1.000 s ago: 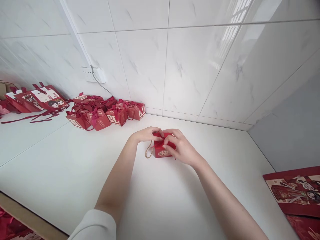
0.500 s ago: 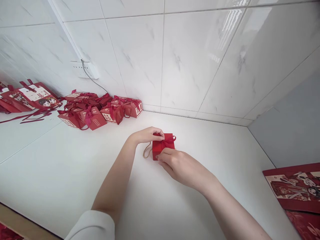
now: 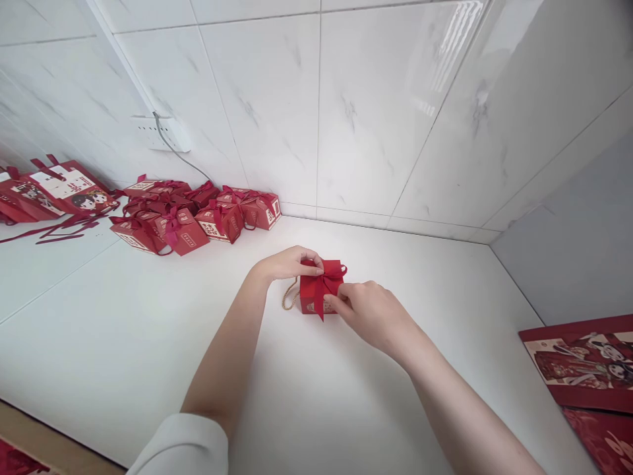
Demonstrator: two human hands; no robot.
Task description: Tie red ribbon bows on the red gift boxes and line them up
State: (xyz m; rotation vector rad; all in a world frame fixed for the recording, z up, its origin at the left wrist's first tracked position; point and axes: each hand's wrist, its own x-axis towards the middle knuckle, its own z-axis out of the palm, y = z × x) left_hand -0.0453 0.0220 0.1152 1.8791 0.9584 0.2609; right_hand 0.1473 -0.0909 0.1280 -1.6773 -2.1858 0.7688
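Note:
A small red gift box (image 3: 307,287) sits on the white table, with a red ribbon (image 3: 320,300) tied across its top. One loop sticks out at the right, and a tail hangs down the front face. At the knot, the thumb and fingers of my left hand (image 3: 291,263) are closed on the ribbon. My right hand (image 3: 372,311) is at the box's front right edge, its thumb and fingers pinched at the ribbon, partly covering the printed front. From the box's left side a twisted cord handle (image 3: 287,299) loops onto the table.
Several red ribboned boxes (image 3: 182,231) are piled against the tiled wall at the back left. Beyond them stand red gift bags (image 3: 74,187) beside loose ribbon strips (image 3: 74,227). A cable runs from a wall socket (image 3: 161,134). Printed red bags (image 3: 583,363) lie at the right.
My right hand has moved up and right from the box's lower front, uncovering the print and the hanging ribbon tail. My left hand stays at the knot. The view has shifted slightly.

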